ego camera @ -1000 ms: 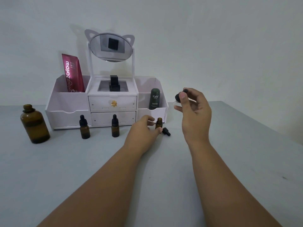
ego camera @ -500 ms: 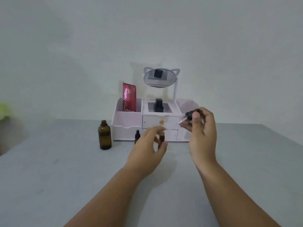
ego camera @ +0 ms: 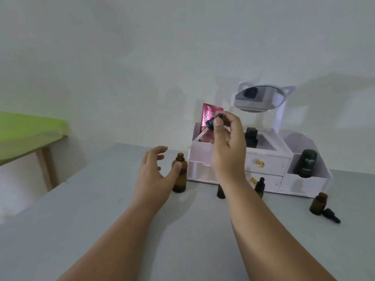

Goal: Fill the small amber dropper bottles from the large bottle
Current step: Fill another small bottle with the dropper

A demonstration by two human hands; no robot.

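Observation:
The large amber bottle (ego camera: 180, 175) stands uncapped on the grey table, left of the white organizer. My left hand (ego camera: 155, 175) is open around it, thumb touching its shoulder, fingers spread behind it. My right hand (ego camera: 228, 147) is raised above and to the right, pinching a black-capped glass dropper (ego camera: 211, 123) whose tip points down-left. One small amber bottle (ego camera: 221, 192) is partly hidden behind my right wrist. Another (ego camera: 260, 187) stands capped. A third, uncapped small bottle (ego camera: 318, 203) stands at the right with a loose black dropper cap (ego camera: 330, 215) lying beside it.
A white drawer organizer (ego camera: 269, 169) with a cat-ear mirror (ego camera: 259, 99) stands against the wall. It holds a red tube (ego camera: 210, 118), a black box (ego camera: 251, 136) and a dark green container (ego camera: 307, 163). A green-topped table (ego camera: 24, 136) is at the left.
The view swung left. My left hand left the small bottle and moved to the large amber bottle. My right hand carried the dropper up and leftward over the organizer.

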